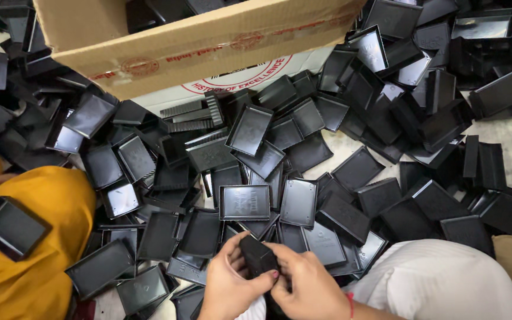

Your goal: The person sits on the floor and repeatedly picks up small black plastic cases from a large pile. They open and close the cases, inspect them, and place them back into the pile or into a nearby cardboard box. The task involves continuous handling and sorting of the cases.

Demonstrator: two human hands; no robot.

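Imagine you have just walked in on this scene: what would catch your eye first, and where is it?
First, the heap of black plastic trays spread over the floor across the whole picture. Next, the tilted cardboard box at the top, with black pieces inside. At the bottom centre, the left hand and right hand together hold one black piece, and a tray rests on yellow cloth at left.
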